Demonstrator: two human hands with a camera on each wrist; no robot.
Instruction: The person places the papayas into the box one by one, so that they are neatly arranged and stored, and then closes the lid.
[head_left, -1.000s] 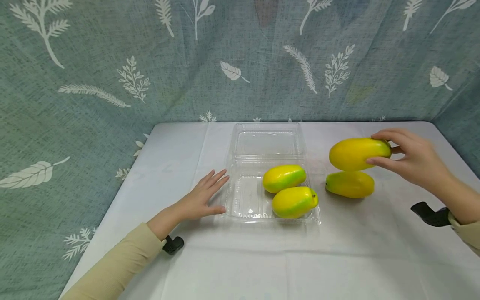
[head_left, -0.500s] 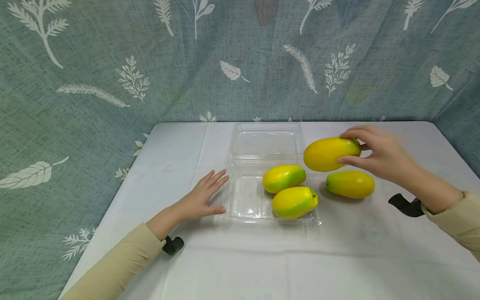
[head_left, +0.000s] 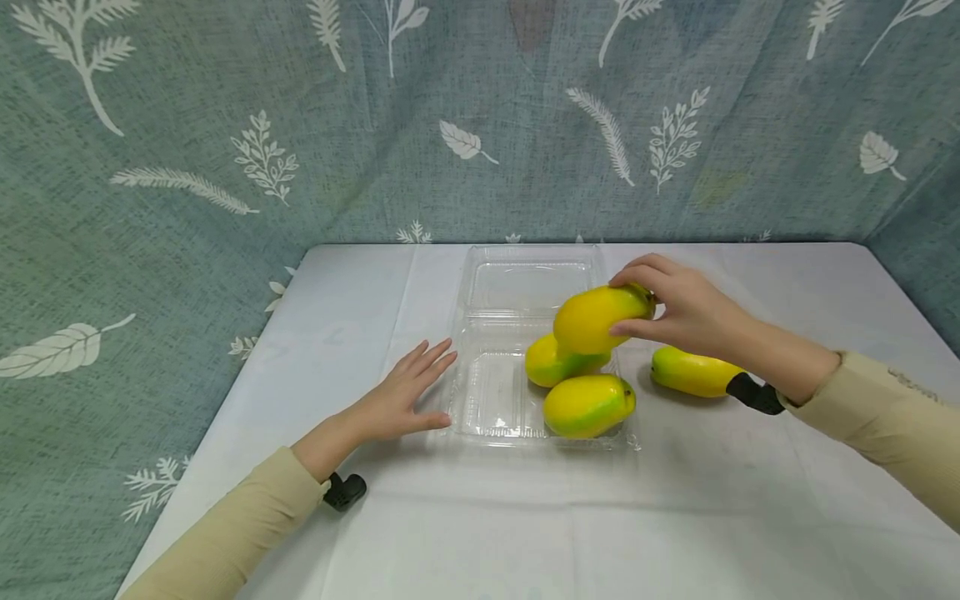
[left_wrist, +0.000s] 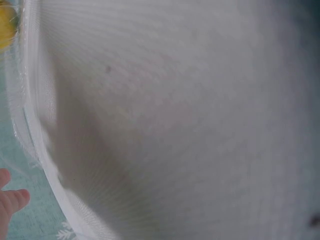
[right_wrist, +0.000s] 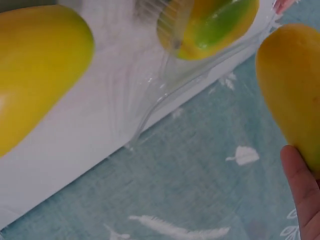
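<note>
My right hand (head_left: 690,312) grips a yellow papaya (head_left: 592,321) by its greenish end, thumb on the near side and fingers on top. In the head view this papaya overlaps the rear of two papayas, one behind (head_left: 549,367) and one in front (head_left: 588,407), lying in the right half of a clear plastic clamshell box (head_left: 487,392). The right wrist view shows the gripped papaya (right_wrist: 292,85) apart from the box. My left hand (head_left: 397,396) lies with fingers spread at the box's left edge; whether it touches the box I cannot tell.
The box's lid (head_left: 536,283) lies folded back, away from me. Another papaya (head_left: 693,372) rests on the white-covered table (head_left: 480,525) right of the box, partly hidden by the right wrist's black mount (head_left: 753,394). A leaf-patterned green-blue curtain (head_left: 480,108) hangs behind the table.
My right hand has carried its papaya leftward, from above the papaya on the table to over the box. My left hand has stayed in place.
</note>
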